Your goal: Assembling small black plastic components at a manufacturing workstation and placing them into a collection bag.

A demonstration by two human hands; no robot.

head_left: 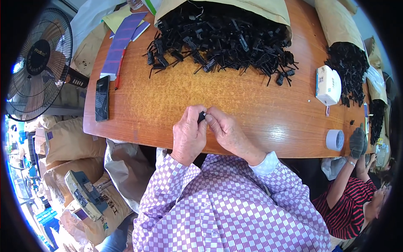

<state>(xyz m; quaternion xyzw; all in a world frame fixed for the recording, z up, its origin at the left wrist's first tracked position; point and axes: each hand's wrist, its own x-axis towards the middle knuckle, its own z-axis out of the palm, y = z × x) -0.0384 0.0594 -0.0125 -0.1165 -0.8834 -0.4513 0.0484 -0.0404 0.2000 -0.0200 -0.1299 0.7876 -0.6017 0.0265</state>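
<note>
Close to the table's near edge, my left hand (pixel 189 134) and my right hand (pixel 228 131) meet, fingers closed in a pinch. Between the fingertips sits a small black plastic part (pixel 201 116), mostly hidden by the fingers. Beyond the hands, a heap of black plastic parts (pixel 222 40) with thin prongs spills from the mouth of a brown paper sack (pixel 285 12) onto the wooden table (pixel 168 92). A few loose parts lie along the heap's front edge.
On the left are a phone (pixel 102 98), a red pen (pixel 119 69), purple sheets (pixel 119 46) and a fan (pixel 40 59). Rightward lie a tissue pack (pixel 328 85), a tape roll (pixel 334 140) and a second black heap (pixel 346 67). A co-worker's gloved hand (pixel 358 142) rests at the right edge.
</note>
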